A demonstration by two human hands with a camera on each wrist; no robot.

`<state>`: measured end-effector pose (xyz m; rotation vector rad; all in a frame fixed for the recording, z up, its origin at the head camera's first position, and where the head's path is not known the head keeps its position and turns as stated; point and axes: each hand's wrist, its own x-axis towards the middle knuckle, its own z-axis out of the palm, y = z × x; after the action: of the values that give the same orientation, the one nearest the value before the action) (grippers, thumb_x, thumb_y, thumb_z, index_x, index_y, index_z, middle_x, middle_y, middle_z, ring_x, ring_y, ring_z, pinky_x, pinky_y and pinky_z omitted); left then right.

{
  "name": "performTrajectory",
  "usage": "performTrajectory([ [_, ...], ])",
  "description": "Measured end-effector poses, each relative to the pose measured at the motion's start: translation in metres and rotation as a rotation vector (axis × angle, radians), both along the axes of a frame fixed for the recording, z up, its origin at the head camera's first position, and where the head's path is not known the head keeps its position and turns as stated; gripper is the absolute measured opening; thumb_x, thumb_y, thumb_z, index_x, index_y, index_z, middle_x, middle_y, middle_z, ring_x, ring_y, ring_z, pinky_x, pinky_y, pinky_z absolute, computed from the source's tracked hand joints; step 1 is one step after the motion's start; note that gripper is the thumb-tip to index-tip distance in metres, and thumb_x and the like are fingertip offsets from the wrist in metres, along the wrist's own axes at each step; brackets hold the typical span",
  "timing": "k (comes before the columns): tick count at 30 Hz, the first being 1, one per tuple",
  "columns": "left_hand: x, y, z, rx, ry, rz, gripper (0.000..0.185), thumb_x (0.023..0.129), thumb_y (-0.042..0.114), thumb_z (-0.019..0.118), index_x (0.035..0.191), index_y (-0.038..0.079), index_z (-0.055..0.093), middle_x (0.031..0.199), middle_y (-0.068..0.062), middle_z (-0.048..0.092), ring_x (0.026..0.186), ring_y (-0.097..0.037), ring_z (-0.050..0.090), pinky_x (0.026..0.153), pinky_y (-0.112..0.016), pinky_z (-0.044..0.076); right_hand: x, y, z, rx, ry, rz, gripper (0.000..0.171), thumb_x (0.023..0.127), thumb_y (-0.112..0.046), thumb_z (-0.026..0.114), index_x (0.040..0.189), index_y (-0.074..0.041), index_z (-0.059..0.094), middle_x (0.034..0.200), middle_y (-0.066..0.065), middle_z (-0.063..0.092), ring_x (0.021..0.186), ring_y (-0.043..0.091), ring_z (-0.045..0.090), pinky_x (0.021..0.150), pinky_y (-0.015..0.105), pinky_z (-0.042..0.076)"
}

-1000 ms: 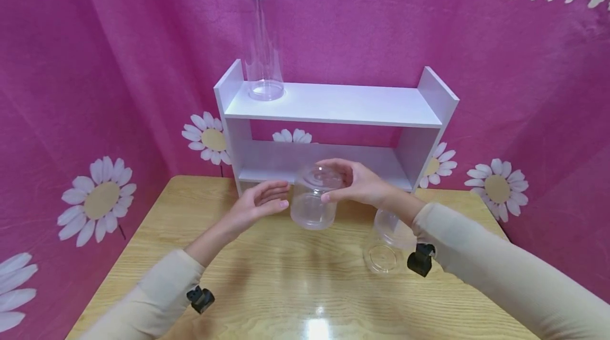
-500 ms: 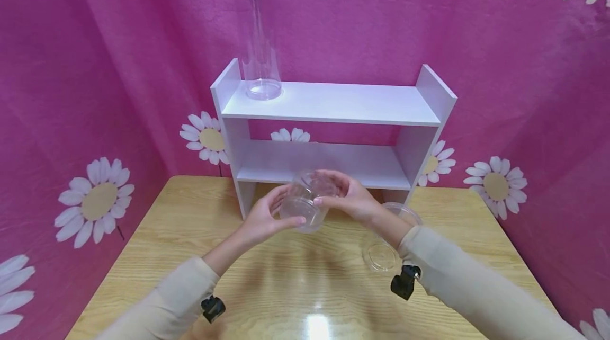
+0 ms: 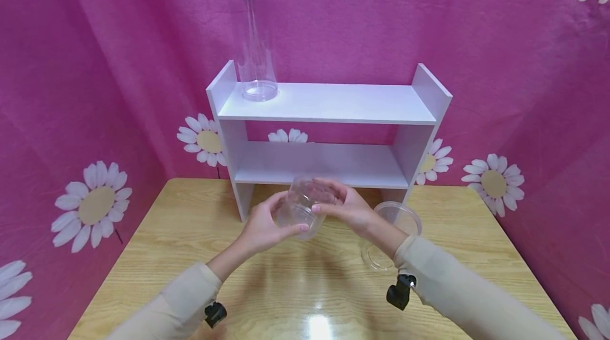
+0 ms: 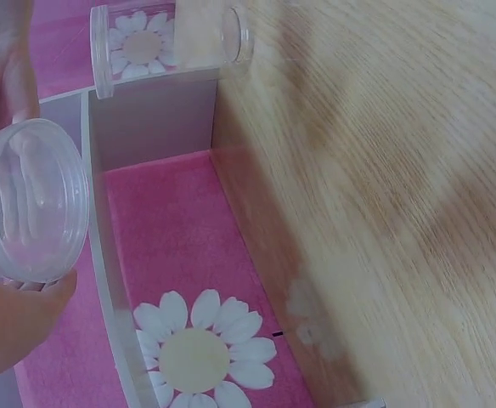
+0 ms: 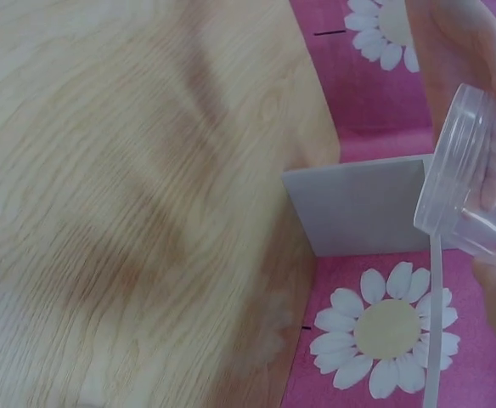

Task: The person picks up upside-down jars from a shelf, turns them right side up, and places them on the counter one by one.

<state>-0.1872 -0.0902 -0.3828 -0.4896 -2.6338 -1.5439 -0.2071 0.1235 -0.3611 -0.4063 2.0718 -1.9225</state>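
A clear plastic jar (image 3: 310, 197) is held tilted in the air between my two hands, in front of the shelf. My left hand (image 3: 264, 226) grips its lower left side, thumb across the near face. Its upper right side is in the grasp of my right hand (image 3: 350, 210), with that thumb also in front. In the left wrist view the round end of the jar (image 4: 36, 204) faces the camera, and fingers show through the clear plastic. The right wrist view catches the jar's wide ribbed end (image 5: 452, 161). Whether this end carries a lid I cannot tell.
A second clear container (image 3: 399, 213) stands on the wooden table (image 3: 190, 255), partly behind my right forearm. A tall clear cylinder (image 3: 260, 91) stands at the left end of the white shelf's (image 3: 343, 104) top board. Pink curtains (image 3: 143, 64) with daisies hang behind and at both sides.
My left hand has come in from beside the jar and now grips it. The jar has gone from upright to tilted and sits slightly lower. My right hand has kept its hold.
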Motion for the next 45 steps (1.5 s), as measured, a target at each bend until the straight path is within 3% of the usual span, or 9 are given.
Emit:
performTrajectory([
  [4, 0.000, -0.002, 0.001, -0.061, 0.053, -0.005, 0.073, 0.069, 0.031, 0.086, 0.132, 0.009, 0.055, 0.126, -0.010, 0.065, 0.115, -0.027, 0.062, 0.097, -0.044, 0.052, 0.001, 0.004, -0.002, -0.004, 0.024, 0.045, 0.073, 0.083, -0.006, 0.071, 0.146, -0.002, 0.035, 0.151, 0.019, 0.039, 0.140, 0.034, 0.039, 0.111, 0.034, 0.041],
  [10, -0.005, -0.008, 0.010, -0.171, 0.138, -0.029, 0.076, 0.064, 0.036, 0.088, 0.128, 0.008, 0.058, 0.121, -0.009, 0.068, 0.106, -0.022, 0.064, 0.089, -0.039, 0.055, -0.001, 0.011, 0.000, 0.110, 0.139, 0.071, 0.081, 0.080, -0.006, 0.075, 0.147, -0.001, 0.032, 0.153, 0.018, 0.037, 0.142, 0.035, 0.035, 0.119, 0.041, 0.029],
  [17, -0.007, -0.013, 0.025, -0.365, 0.298, -0.068, 0.081, 0.061, 0.040, 0.088, 0.128, 0.004, 0.056, 0.123, -0.012, 0.065, 0.110, -0.026, 0.062, 0.091, -0.044, 0.054, -0.005, 0.012, 0.011, 0.325, 0.419, 0.103, 0.088, 0.071, -0.013, 0.084, 0.144, 0.001, 0.036, 0.147, 0.017, 0.045, 0.138, 0.032, 0.043, 0.117, 0.040, 0.032],
  [22, -0.006, -0.012, 0.032, -0.445, 0.321, -0.108, 0.086, 0.062, 0.036, 0.089, 0.133, 0.006, 0.052, 0.128, -0.011, 0.061, 0.117, -0.027, 0.055, 0.095, -0.045, 0.053, -0.004, 0.005, 0.022, 0.579, 0.663, 0.105, 0.092, 0.064, -0.026, 0.089, 0.139, 0.001, 0.043, 0.141, 0.017, 0.052, 0.129, 0.033, 0.052, 0.110, 0.045, 0.043],
  [26, -0.006, -0.011, 0.033, -0.524, 0.349, -0.134, 0.086, 0.061, 0.033, 0.090, 0.132, 0.003, 0.051, 0.127, -0.012, 0.059, 0.119, -0.028, 0.053, 0.100, -0.044, 0.050, 0.000, -0.005, 0.027, 0.708, 0.789, 0.118, 0.092, 0.061, -0.027, 0.090, 0.136, 0.002, 0.047, 0.136, 0.016, 0.056, 0.124, 0.032, 0.054, 0.107, 0.047, 0.046],
  [31, -0.005, -0.007, 0.030, -0.616, 0.387, -0.158, 0.082, 0.061, 0.034, 0.089, 0.126, -0.001, 0.053, 0.125, -0.013, 0.060, 0.118, -0.027, 0.054, 0.105, -0.039, 0.047, 0.009, -0.018, 0.025, 0.843, 0.875, 0.141, 0.086, 0.058, -0.024, 0.092, 0.129, 0.001, 0.052, 0.128, 0.014, 0.060, 0.119, 0.028, 0.057, 0.103, 0.041, 0.049],
  [36, -0.002, -0.003, 0.028, -0.650, 0.361, -0.167, 0.081, 0.061, 0.037, 0.090, 0.123, -0.001, 0.055, 0.121, -0.012, 0.062, 0.114, -0.025, 0.054, 0.103, -0.038, 0.047, 0.015, -0.025, 0.016, 0.959, 0.957, 0.128, 0.075, 0.057, -0.024, 0.092, 0.119, 0.001, 0.058, 0.116, 0.011, 0.062, 0.109, 0.022, 0.058, 0.094, 0.033, 0.054],
  [40, 0.000, -0.002, 0.025, -0.670, 0.371, -0.166, 0.080, 0.061, 0.038, 0.090, 0.123, 0.000, 0.055, 0.120, -0.011, 0.062, 0.113, -0.024, 0.054, 0.103, -0.038, 0.048, 0.015, -0.027, 0.009, 0.971, 0.989, 0.102, 0.071, 0.056, -0.023, 0.092, 0.114, 0.000, 0.060, 0.110, 0.009, 0.063, 0.104, 0.020, 0.058, 0.091, 0.030, 0.055],
  [45, -0.001, -0.006, 0.022, -0.618, 0.380, -0.138, 0.090, 0.064, 0.041, 0.088, 0.135, 0.002, 0.048, 0.136, -0.012, 0.056, 0.128, -0.029, 0.049, 0.113, -0.045, 0.039, 0.015, -0.020, -0.001, 0.946, 0.948, 0.016, 0.074, 0.057, -0.026, 0.092, 0.116, 0.002, 0.058, 0.112, 0.012, 0.064, 0.105, 0.023, 0.059, 0.093, 0.033, 0.055],
])
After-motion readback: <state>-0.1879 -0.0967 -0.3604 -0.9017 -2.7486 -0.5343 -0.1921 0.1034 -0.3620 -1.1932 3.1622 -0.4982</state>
